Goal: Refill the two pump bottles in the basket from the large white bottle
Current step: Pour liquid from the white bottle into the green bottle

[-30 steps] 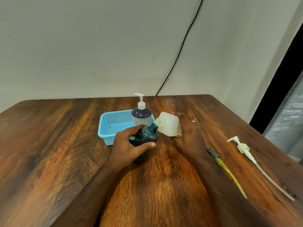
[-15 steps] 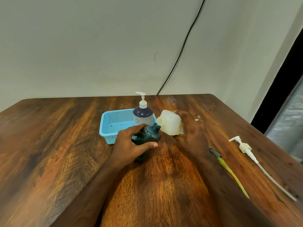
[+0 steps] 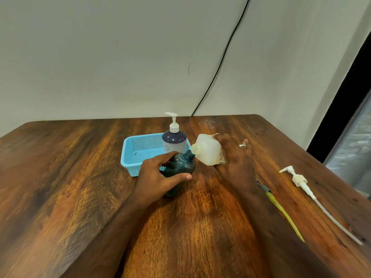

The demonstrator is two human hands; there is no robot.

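On the wooden table (image 3: 84, 177) the left hand (image 3: 158, 177) is wrapped around a dark teal bottle (image 3: 180, 167) with its pump removed, thumb on the near side and fingers curled over the far side; the bottle stands on the table, tilted a little toward the right, its open threaded neck pointing up and to the right. The right hand (image 3: 234, 157) grips the large white bottle (image 3: 208, 149) from its right side and holds it tipped over toward the left, so that its open spout sits just beside the teal bottle's neck — nearly touching it. Whether liquid is running between them cannot be told. A ring shows on one finger of the right hand.

Behind the left hand sits a light blue perforated basket (image 3: 138, 149), and in its right end stands a second pump bottle (image 3: 174, 141), dark purple with a white pump head, upright.

To the right, well apart from the bottles, a detached white pump with its long dip tube (image 3: 301, 181) lies on the table, and between it and the right forearm lies a yellow tube with a dark end (image 3: 281, 209) — partly hidden by the arm.
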